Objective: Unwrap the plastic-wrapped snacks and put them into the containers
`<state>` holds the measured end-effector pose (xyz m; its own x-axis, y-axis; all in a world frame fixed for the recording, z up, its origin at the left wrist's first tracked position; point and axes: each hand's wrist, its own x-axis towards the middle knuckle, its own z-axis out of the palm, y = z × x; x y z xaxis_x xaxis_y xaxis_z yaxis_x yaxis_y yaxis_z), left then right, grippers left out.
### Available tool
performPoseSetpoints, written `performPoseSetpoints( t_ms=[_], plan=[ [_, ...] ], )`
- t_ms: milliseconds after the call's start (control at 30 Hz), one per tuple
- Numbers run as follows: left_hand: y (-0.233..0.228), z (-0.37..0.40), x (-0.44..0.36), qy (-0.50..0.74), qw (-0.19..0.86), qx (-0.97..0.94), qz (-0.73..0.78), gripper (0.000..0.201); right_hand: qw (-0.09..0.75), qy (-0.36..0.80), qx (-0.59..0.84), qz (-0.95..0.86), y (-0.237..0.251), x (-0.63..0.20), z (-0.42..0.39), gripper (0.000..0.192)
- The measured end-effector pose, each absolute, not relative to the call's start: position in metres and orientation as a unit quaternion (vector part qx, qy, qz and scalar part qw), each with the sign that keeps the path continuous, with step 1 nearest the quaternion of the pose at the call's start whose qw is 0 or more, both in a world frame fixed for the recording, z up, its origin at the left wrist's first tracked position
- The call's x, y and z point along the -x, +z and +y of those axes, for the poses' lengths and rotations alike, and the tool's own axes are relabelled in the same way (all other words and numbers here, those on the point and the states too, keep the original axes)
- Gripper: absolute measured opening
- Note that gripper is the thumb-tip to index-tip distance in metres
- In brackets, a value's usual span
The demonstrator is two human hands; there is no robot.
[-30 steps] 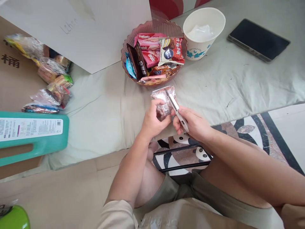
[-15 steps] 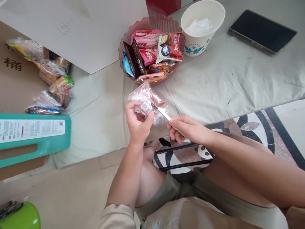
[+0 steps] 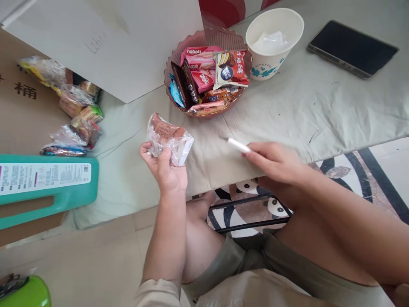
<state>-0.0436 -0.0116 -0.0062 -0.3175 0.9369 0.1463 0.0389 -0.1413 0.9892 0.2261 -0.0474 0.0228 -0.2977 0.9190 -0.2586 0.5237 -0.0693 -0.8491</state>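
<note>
Head view: a scalloped brownish bowl point(image 3: 171, 70) is set on the pale cloth point(image 3: 319, 111) and is filled with wrapped snacks, among them pink wafer packs point(image 3: 200, 57), a dark biscuit pack point(image 3: 188, 87) stood on edge and a red-and-white packet point(image 3: 230, 68) laid on top. Just right of the bowl a white paper cup point(image 3: 271, 62) with blue leaf prints is seen, with crumpled clear plastic inside it. A dark tablet point(image 3: 353, 47) is laid well to the right of the cup. At the left, loose wrapped snacks point(image 3: 75, 117) are heaped on a cardboard box, near a teal jug point(image 3: 47, 185). A snack packet point(image 3: 169, 137) in clear, crinkled wrapping with a brown cake inside is gripped from below by the closed left hand point(image 3: 166, 170), raised above the cloth in front of the bowl. Its long axis is run from upper left to lower right, the pale end being lower right. A slim white knife point(image 3: 239, 145) is pinched in the closed right hand point(image 3: 277, 164), well apart from the packet, its free end pointed left and slightly up; the blade cannot be made out through blur.
</note>
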Motion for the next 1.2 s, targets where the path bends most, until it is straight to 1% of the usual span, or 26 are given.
performPoseSetpoints(
  t_ms=[67,100,133,233,267,333,400,533,633,733,867,933,1033,1133,1167,1200],
  plan=[
    [-0.004,-0.013,0.038,0.609,0.374,-0.449,0.536,0.053,0.232,0.303,0.608,-0.696,0.014,-0.242,-0.038,0.028],
    [-0.003,-0.015,0.034,0.608,0.375,-0.459,0.528,0.06,0.227,0.25,0.63,-0.7,0.009,-0.249,-0.033,0.026],
    [-0.002,-0.017,0.029,0.607,0.375,-0.474,0.517,0.068,0.213,0.217,0.651,-0.695,0.003,-0.256,-0.028,0.028],
    [-0.005,-0.024,0.013,0.59,0.38,-0.521,0.486,0.088,0.172,0.166,0.706,-0.666,-0.007,-0.269,-0.015,0.033],
    [-0.007,-0.027,0.007,0.577,0.384,-0.533,0.484,0.09,0.175,0.142,0.724,-0.652,-0.008,-0.27,-0.013,0.034],
    [-0.013,-0.033,-0.003,0.543,0.401,-0.549,0.492,0.09,0.21,0.091,0.744,-0.627,-0.006,-0.267,-0.012,0.036],
    [-0.018,-0.04,-0.014,0.507,0.433,-0.549,0.504,0.086,0.257,0.087,0.718,-0.641,-0.002,-0.257,-0.016,0.038],
    [-0.019,-0.052,-0.029,0.461,0.488,-0.543,0.504,0.086,0.316,0.224,0.534,-0.751,0.004,-0.227,-0.035,0.047],
    [-0.014,-0.053,-0.025,0.454,0.482,-0.558,0.5,0.079,0.336,0.268,0.447,-0.785,0.001,-0.214,-0.044,0.053],
    [-0.009,-0.044,-0.005,0.431,0.42,-0.588,0.541,0.061,0.318,0.262,0.426,-0.806,-0.006,-0.212,-0.045,0.052],
    [-0.009,-0.024,0.022,0.384,0.272,-0.644,0.603,0.03,0.248,0.257,0.421,-0.834,-0.009,-0.212,-0.045,0.037],
    [-0.009,-0.017,0.028,0.376,0.241,-0.669,0.594,0.02,0.233,0.258,0.418,-0.84,-0.008,-0.212,-0.046,0.031],
    [-0.01,-0.01,0.032,0.395,0.257,-0.649,0.597,0.009,0.246,0.26,0.432,-0.828,-0.006,-0.218,-0.043,0.028],
    [-0.008,-0.005,0.038,0.45,0.291,-0.539,0.65,0.004,0.284,0.231,0.487,-0.793,-0.005,-0.235,-0.034,0.025],
    [-0.007,-0.004,0.041,0.46,0.306,-0.502,0.665,0.004,0.297,0.212,0.515,-0.776,-0.004,-0.242,-0.031,0.024],
    [-0.005,-0.004,0.043,0.462,0.325,-0.474,0.676,0.01,0.315,0.192,0.545,-0.753,-0.001,-0.248,-0.029,0.024]
  ],
)
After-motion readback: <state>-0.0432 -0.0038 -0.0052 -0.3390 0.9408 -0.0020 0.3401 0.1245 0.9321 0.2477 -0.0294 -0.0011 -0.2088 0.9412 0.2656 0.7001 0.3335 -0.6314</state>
